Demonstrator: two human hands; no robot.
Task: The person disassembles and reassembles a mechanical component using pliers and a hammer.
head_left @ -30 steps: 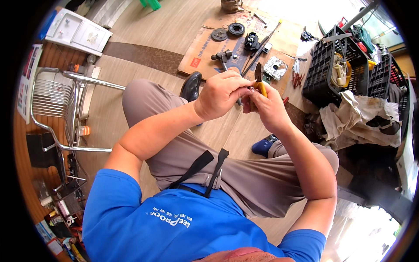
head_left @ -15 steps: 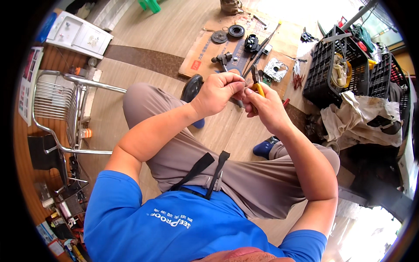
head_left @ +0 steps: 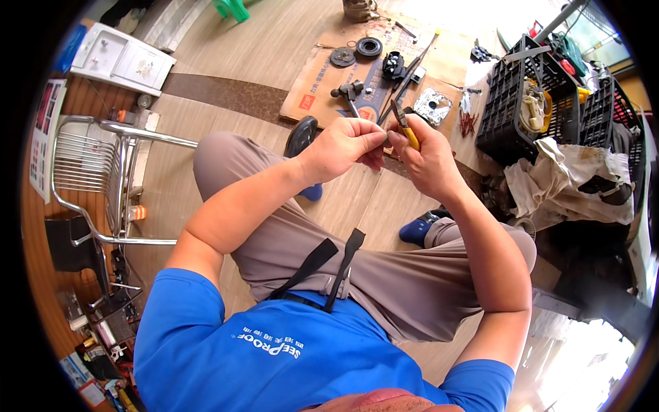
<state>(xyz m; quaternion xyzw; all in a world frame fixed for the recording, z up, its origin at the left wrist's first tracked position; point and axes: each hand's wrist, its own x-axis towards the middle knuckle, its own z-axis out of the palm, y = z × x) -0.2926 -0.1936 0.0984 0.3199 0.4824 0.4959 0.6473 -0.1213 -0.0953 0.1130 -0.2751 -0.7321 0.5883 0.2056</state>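
Note:
My left hand (head_left: 347,147) is raised over my legs, its thumb and forefinger pinched on something too small to make out. My right hand (head_left: 422,158) grips yellow-handled pliers (head_left: 410,134), dark jaws pointing up, with its thumb almost meeting the left fingertips. Beyond both hands, on a cardboard sheet (head_left: 309,82), lie a hammer-like tool (head_left: 350,90), a black ring (head_left: 368,47), a dull disc (head_left: 342,57), a black housing (head_left: 392,65), long rods (head_left: 429,44) and a square silver plate (head_left: 432,105).
Black crates (head_left: 501,117) of tools and cloth (head_left: 549,185) stand at my right. A steel-tube chair (head_left: 82,165) and white cabinet (head_left: 120,55) are at my left, a green stool (head_left: 233,7) at the top. My feet (head_left: 415,232) rest on the floor.
My left hand has moved slightly left and turned, its fingers dropping below the pinch. My right hand has tilted the pliers further left, away from upright.

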